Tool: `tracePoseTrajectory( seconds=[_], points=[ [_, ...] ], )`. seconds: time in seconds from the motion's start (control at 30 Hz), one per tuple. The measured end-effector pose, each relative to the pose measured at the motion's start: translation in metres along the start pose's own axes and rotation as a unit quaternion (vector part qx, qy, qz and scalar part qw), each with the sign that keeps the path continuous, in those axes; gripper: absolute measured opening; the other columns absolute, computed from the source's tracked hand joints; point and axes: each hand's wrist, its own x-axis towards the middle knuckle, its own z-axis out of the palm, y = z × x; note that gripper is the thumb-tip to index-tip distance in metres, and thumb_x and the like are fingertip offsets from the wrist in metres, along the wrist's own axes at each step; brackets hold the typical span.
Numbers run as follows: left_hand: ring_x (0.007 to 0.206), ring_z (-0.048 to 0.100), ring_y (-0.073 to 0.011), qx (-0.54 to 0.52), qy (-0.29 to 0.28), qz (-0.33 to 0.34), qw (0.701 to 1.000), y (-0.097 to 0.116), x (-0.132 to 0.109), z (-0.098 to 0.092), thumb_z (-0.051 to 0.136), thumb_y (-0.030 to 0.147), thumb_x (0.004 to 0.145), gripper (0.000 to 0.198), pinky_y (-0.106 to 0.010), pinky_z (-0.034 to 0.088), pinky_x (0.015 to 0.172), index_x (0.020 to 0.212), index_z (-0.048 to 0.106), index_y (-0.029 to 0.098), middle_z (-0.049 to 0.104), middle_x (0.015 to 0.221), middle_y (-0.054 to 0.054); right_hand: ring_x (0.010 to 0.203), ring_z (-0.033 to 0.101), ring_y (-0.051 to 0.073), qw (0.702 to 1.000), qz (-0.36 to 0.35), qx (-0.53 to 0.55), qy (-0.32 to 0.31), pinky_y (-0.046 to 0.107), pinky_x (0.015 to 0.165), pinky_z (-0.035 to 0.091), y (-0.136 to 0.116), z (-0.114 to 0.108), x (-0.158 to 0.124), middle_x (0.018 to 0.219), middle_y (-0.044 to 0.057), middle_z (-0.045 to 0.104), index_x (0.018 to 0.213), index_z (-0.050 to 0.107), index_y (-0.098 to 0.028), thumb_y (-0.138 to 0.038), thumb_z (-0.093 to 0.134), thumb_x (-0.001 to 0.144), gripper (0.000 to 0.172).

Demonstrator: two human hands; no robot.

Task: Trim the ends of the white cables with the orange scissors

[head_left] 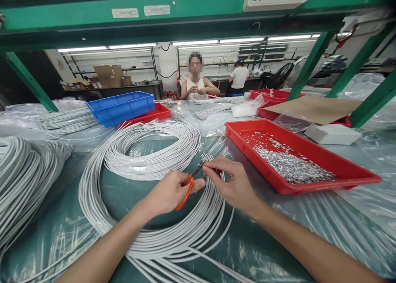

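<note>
My left hand (168,192) is closed round the scissors (185,198) with orange loop handles, thumb stretched to the right. Their dark blades point up and right, meeting the fingertips of my right hand (233,184). That hand is closed in a pinch at a white cable's end; the small tip between the fingers is mostly hidden. Below both hands lies a large coil of white cables (173,244), its cut ends bunched just behind my right fingers. Another coil of white cables (148,167) rests on the table beyond, overlapping the first.
A red tray (328,188) of small shiny metal pieces stands at right. Blue (123,109) and red trays stand back left; a thick cable bundle (27,180) lies left. A green frame (185,17) crosses overhead. One person (195,87) sits opposite, another farther back.
</note>
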Motion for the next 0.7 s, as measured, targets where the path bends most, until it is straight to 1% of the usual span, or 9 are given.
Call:
tracePoseTrajectory(
  seconds=[0.07,0.1,0.2,0.3,0.37,0.43,0.53,0.63,0.7],
  points=[
    [0.042,0.034,-0.0088,-0.020,-0.009,-0.006,1.000,0.002,0.000,0.001,0.049,0.061,0.087,0.050,-0.023,0.023,0.044,0.066,0.055,0.016,0.040,0.043,0.005,0.061,0.053,0.015,1.000,-0.015,-0.019,0.007,0.029,0.057,0.042,0.000,0.000,-0.001,0.067,0.004,0.064,0.083,0.071,-0.018,-0.023,0.061,0.088,0.012],
    [0.040,0.034,-0.0088,-0.028,-0.013,-0.011,0.999,0.002,0.000,0.001,0.049,0.062,0.087,0.050,-0.023,0.023,0.043,0.069,0.058,0.016,0.041,0.042,0.005,0.060,0.052,0.015,1.000,-0.003,-0.014,-0.001,0.028,0.056,0.042,0.000,0.001,0.000,0.067,0.003,0.064,0.083,0.070,-0.018,-0.024,0.061,0.089,0.013],
    [0.039,0.036,-0.0088,-0.033,-0.008,-0.016,0.999,-0.001,0.002,0.001,0.049,0.063,0.087,0.052,-0.023,0.023,0.042,0.071,0.060,0.015,0.041,0.041,0.005,0.056,0.050,0.013,0.993,0.084,0.073,-0.050,0.026,0.052,0.040,0.004,0.002,0.002,0.063,0.001,0.059,0.078,0.066,-0.017,-0.034,0.059,0.090,0.022],
    [0.041,0.039,-0.0093,-0.025,0.008,-0.006,1.000,-0.006,0.004,0.003,0.051,0.062,0.086,0.050,-0.023,0.022,0.044,0.069,0.058,0.015,0.042,0.042,0.005,0.047,0.045,0.010,0.962,0.168,0.196,-0.093,0.024,0.045,0.036,0.007,0.003,0.005,0.058,-0.002,0.052,0.075,0.064,-0.016,-0.046,0.058,0.089,0.034],
    [0.043,0.039,-0.0094,-0.019,0.013,-0.005,1.000,-0.008,0.005,0.004,0.052,0.061,0.086,0.049,-0.024,0.022,0.045,0.068,0.055,0.016,0.043,0.043,0.005,0.046,0.044,0.009,0.945,0.195,0.240,-0.102,0.023,0.043,0.034,0.008,0.004,0.006,0.057,-0.002,0.052,0.076,0.066,-0.015,-0.049,0.061,0.087,0.036],
    [0.043,0.039,-0.0090,-0.017,0.014,-0.005,1.000,-0.009,0.004,0.004,0.053,0.059,0.087,0.048,-0.024,0.021,0.045,0.067,0.054,0.016,0.043,0.043,0.005,0.047,0.044,0.009,0.939,0.204,0.261,-0.096,0.022,0.044,0.034,0.007,0.004,0.006,0.057,-0.001,0.053,0.075,0.068,-0.014,-0.047,0.064,0.085,0.035],
    [0.042,0.038,-0.0088,-0.024,0.012,-0.004,1.000,-0.008,0.004,0.005,0.051,0.059,0.088,0.048,-0.024,0.022,0.045,0.071,0.058,0.015,0.043,0.043,0.005,0.048,0.043,0.009,0.939,0.202,0.266,-0.079,0.023,0.045,0.033,0.004,0.004,0.006,0.059,0.000,0.056,0.073,0.069,-0.014,-0.044,0.066,0.083,0.032],
    [0.040,0.038,-0.0088,-0.032,0.008,-0.011,0.999,-0.006,0.004,0.005,0.050,0.061,0.088,0.051,-0.024,0.023,0.044,0.075,0.062,0.013,0.043,0.041,0.005,0.047,0.041,0.008,0.952,0.183,0.239,-0.060,0.024,0.045,0.033,0.002,0.003,0.006,0.060,0.000,0.058,0.069,0.066,-0.015,-0.043,0.067,0.084,0.031],
    [0.038,0.037,-0.0083,-0.040,0.002,-0.018,0.999,-0.003,0.003,0.005,0.051,0.062,0.087,0.052,-0.023,0.023,0.042,0.074,0.063,0.013,0.043,0.040,0.005,0.048,0.044,0.010,0.964,0.158,0.207,-0.049,0.025,0.047,0.035,0.002,0.003,0.005,0.061,0.001,0.061,0.068,0.066,-0.016,-0.042,0.066,0.084,0.031]
  ],
)
